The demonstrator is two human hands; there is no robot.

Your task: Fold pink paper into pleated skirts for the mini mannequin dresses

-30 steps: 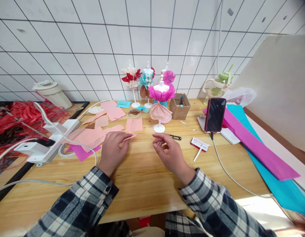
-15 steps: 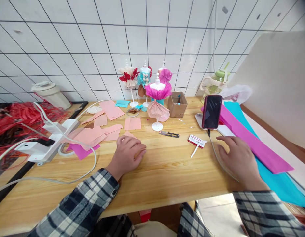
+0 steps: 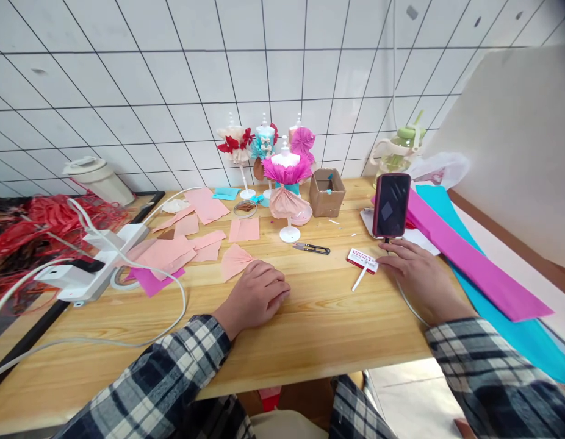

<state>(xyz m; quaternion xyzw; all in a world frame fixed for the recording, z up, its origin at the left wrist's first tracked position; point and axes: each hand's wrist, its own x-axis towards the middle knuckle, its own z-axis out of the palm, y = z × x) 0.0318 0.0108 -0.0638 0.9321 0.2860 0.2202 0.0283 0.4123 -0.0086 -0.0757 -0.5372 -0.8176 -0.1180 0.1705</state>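
My left hand rests on the wooden table, fingers curled in together, and nothing shows in it. Just beyond its knuckles lies a pleated pink paper fan. My right hand reaches forward over the charging cable with fingers stretched out, below the phone. Its fingertips are close to a small white-and-red packet with a white stick on it; whether they touch it I cannot tell. Thread snips lie beside a mini dress form dressed in magenta and pink paper.
Pink paper pieces lie left of centre beside a white power strip with cables. More dressed forms stand behind, near a small cardboard box. Magenta and blue sheets lie right. A green-lidded bottle stands at the back.
My right hand has moved left and forward, toward the phone and the packet. My left hand has shifted right, uncovering more of the pleated pink paper.
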